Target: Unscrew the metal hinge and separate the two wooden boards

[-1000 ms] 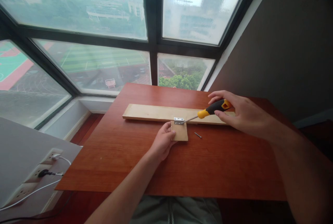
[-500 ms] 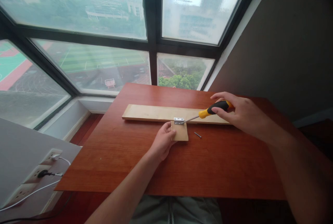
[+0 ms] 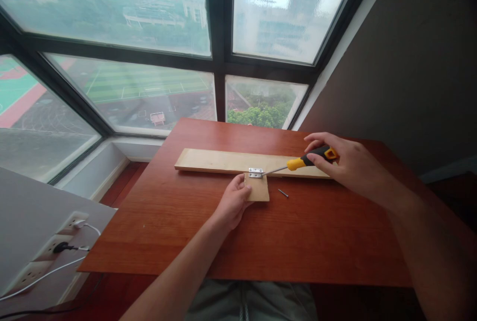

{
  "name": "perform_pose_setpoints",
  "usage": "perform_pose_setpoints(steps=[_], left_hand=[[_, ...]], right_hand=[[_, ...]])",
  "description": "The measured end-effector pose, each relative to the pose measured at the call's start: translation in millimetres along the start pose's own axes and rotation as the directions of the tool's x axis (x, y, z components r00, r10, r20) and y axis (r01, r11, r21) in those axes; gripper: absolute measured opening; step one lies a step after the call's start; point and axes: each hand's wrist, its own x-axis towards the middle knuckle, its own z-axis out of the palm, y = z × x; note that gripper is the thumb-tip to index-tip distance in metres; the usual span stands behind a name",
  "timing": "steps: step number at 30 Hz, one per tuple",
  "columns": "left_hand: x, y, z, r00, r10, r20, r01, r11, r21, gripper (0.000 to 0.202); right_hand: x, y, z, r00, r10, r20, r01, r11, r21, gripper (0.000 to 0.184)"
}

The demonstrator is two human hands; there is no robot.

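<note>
My left hand (image 3: 236,199) is closed on the left edge of a small square wooden board (image 3: 258,191), thumb on top. A silver metal hinge (image 3: 255,173) lies along that board's far edge, against a long pale plank (image 3: 212,160). My right hand (image 3: 339,162) holds a screwdriver (image 3: 298,162) with a yellow and black handle, between thumb and fingers. Its shaft slants down to the left, and the tip meets the hinge's right side. Whether the tip sits in a screw head is too small to tell. A loose screw (image 3: 283,193) lies right of the small board.
All this rests on a reddish-brown table (image 3: 179,231). Large windows (image 3: 149,82) stand beyond it, and a dark wall (image 3: 402,62) rises on the right. Sockets (image 3: 52,251) with plugged-in cables are at the lower left.
The screwdriver handle has turned in my right hand, and that hand has shifted slightly right. My left hand, the board and the loose screw stay put.
</note>
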Motion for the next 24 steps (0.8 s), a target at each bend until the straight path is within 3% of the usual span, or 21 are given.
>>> perform_pose_setpoints(steps=[6,13,15,19,24], left_hand=[[0,0,-0.1,1.000,-0.013,-0.008,0.013,1.000,-0.001,0.040],[0,0,0.2,1.000,-0.005,-0.001,0.005,1.000,-0.012,0.039],[0,0,0.1,1.000,-0.003,-0.002,0.003,1.000,-0.017,0.040],[0,0,-0.1,1.000,-0.009,-0.003,0.009,1.000,-0.014,0.040],[0,1,0.8,1.000,-0.019,-0.009,0.019,1.000,-0.004,0.039]], right_hand=[[-3,-7,-2,0.995,-0.100,0.026,0.099,0.994,0.040,0.039],[1,-9,1,1.000,0.027,-0.005,-0.027,0.998,-0.053,0.030],[1,-10,-1,1.000,-0.007,-0.009,0.007,1.000,-0.020,0.029],[0,-12,-4,0.996,-0.084,0.025,0.082,0.993,0.080,0.043],[1,-11,0,0.999,0.045,0.001,-0.045,0.999,0.008,0.031]])
